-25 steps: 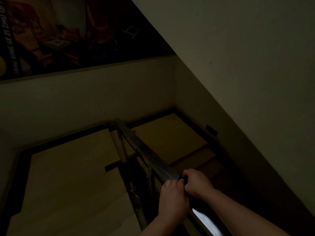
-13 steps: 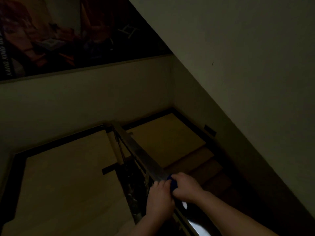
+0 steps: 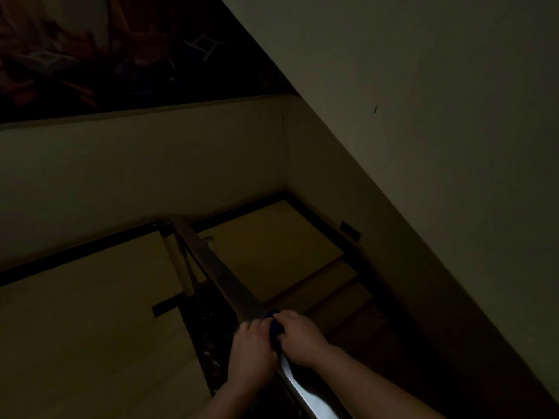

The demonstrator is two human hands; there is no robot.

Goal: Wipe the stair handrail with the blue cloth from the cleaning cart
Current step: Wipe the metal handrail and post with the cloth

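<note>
Dim stairwell, view down the flight. At far left I see the pale landing floor (image 3: 84,328) with its dark border. Next, the metal handrail (image 3: 230,285) runs from the landing corner down toward me, with dark balusters (image 3: 208,328) beneath it.

My left hand (image 3: 251,352) sits on the rail's left side, fingers curled over the top, closed against the rail and the cloth's edge. Between the two hands, the blue cloth (image 3: 274,325) lies bunched on top of the rail; only a small dark-blue patch shows at the fingertips of both hands. My right hand (image 3: 301,337) is clamped over the cloth from the right, fingers (image 3: 282,316) bent tightly round it, pressing it to the rail. Right of that, the steps (image 3: 341,300) descend along the plain wall (image 3: 423,146).
</note>
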